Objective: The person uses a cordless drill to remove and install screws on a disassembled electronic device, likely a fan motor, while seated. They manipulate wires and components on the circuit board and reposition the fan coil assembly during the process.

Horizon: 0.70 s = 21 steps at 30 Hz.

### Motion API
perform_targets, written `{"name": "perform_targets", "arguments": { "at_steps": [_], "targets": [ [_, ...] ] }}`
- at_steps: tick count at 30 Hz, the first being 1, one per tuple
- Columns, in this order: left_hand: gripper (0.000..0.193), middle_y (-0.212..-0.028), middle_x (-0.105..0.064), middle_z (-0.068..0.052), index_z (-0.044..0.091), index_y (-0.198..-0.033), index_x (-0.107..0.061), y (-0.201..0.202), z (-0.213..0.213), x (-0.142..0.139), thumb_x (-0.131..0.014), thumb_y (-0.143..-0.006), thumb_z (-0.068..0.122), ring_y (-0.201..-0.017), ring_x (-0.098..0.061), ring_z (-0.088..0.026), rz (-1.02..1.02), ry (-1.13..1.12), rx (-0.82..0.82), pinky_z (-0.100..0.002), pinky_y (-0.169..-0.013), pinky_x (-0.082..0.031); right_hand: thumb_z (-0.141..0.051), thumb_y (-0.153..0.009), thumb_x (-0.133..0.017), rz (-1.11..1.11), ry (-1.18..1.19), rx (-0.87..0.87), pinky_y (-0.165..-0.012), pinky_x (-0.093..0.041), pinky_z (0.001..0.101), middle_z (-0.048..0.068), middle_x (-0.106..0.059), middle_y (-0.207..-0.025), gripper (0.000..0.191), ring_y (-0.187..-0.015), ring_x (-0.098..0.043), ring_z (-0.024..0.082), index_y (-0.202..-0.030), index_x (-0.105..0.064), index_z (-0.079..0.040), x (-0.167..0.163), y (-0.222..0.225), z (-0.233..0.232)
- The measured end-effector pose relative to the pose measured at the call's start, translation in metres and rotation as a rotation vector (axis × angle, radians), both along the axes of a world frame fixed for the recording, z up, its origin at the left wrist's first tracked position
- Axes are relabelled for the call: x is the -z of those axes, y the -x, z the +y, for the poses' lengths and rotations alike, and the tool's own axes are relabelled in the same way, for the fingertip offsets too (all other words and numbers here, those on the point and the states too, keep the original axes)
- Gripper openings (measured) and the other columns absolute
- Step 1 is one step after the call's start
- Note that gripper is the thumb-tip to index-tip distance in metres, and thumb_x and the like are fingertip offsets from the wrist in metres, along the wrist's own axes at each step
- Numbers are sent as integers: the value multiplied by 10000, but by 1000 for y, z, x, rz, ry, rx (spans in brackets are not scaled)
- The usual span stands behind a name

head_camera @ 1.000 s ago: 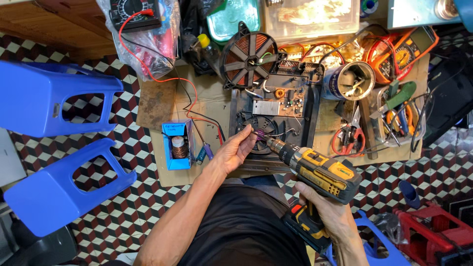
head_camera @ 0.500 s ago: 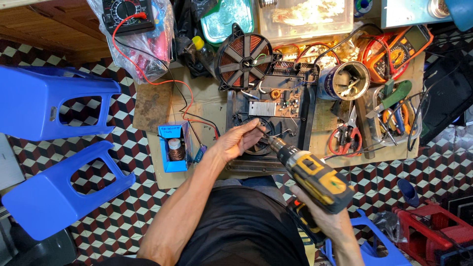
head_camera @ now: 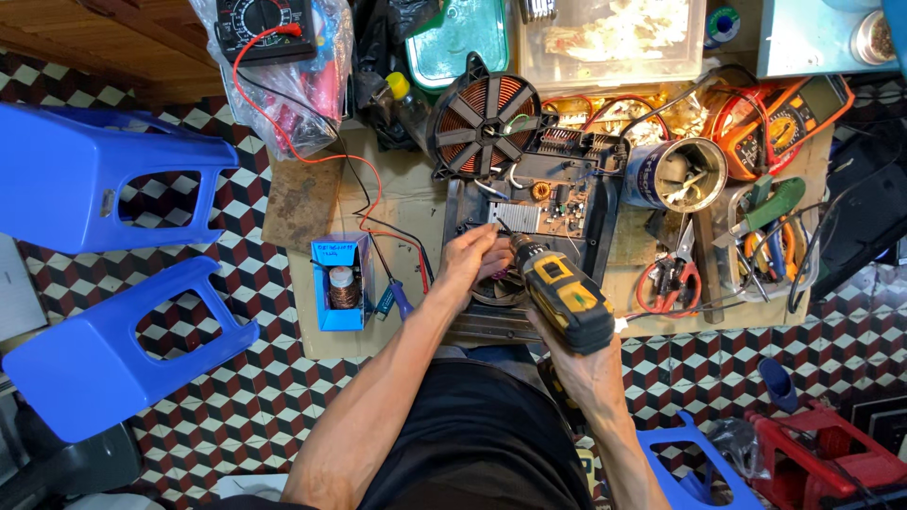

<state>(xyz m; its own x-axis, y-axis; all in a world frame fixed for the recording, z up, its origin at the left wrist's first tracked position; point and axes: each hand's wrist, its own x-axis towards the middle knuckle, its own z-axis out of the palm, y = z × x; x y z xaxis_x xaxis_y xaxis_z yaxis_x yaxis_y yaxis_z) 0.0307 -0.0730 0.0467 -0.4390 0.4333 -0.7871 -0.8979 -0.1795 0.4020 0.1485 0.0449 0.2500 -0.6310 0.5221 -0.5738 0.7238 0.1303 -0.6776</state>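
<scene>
checkered floor tiles [head_camera: 236,397] in dark red, white and black fill the lower and left parts of the frame, with a low brown work board [head_camera: 312,194] lying across the centre and upper right. two blue plastic stools [head_camera: 104,175] lie at the left edge, one above the other. on the board, centre frame, sits an opened black appliance chassis [head_camera: 529,203] carrying a green circuit board [head_camera: 565,203] with a finned heat sink, and a round copper coil disc [head_camera: 484,115] stands tipped up at its upper left corner. clear plastic containers [head_camera: 619,38] line the top edge, and a black multimeter [head_camera: 260,24] in a clear bag occupies the upper left, its red lead trailing down across the board. a metal can [head_camera: 675,175] of small parts lies on its side right of the chassis, with red-handled snips [head_camera: 666,279] below it and a tray of green and orange hand tools [head_camera: 765,236] further right. a small blue open box [head_camera: 338,281] holding a spool stands left of centre. the right hand [head_camera: 586,364] is clamped around the grip of a yellow and black cordless drill [head_camera: 557,288], fingers closed tight, with the drill nose angled toward the upper left and meeting the lower edge of the chassis. the left hand [head_camera: 472,255] rests on the chassis just beside the drill tip, fingers curled together and pinched at the bit; whether they grip a screw cannot be told.
</scene>
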Motion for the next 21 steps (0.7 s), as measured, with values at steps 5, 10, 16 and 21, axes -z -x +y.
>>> {"name": "perform_targets", "arguments": {
  "at_steps": [5,10,16,21],
  "targets": [
    [517,-949,-740,-198,35,-1448,-480,0,5,18,-582,-970,203,-694,-717,-212,312,233,97,-313,-586,-619,-284,-845,-799,-26,-43,-35,-753,-573,333,85,-785,-959,415,-838,-712,168,-1160,-721,-25,4,9,2],
    [525,-839,-760,-171,9,-1481,-481,3,7,21,-550,-1005,217,-592,-718,-196,416,316,293,-305,-530,-607,-310,-850,-789,-80,-82,-93,-803,-590,339,94,-791,-1004,420,-888,-737,180,-1165,-718,-42,6,14,5],
    [526,-779,-754,-172,30,-1491,-478,14,10,15,-529,-1010,236,-539,-708,-190,336,312,329,-292,-468,-585,-311,-854,-790,-88,-130,-151,-846,-567,348,102,-785,-1058,425,-961,-738,191,-1180,-718,-48,10,21,7],
    [519,-756,-753,-178,34,-1482,-501,22,10,6,-533,-1010,249,-511,-695,-194,241,299,310,-289,-434,-564,-300,-854,-784,-93,-77,-117,-835,-579,345,93,-787,-1056,410,-961,-739,190,-1176,-718,-55,3,29,7]
  ]
}}
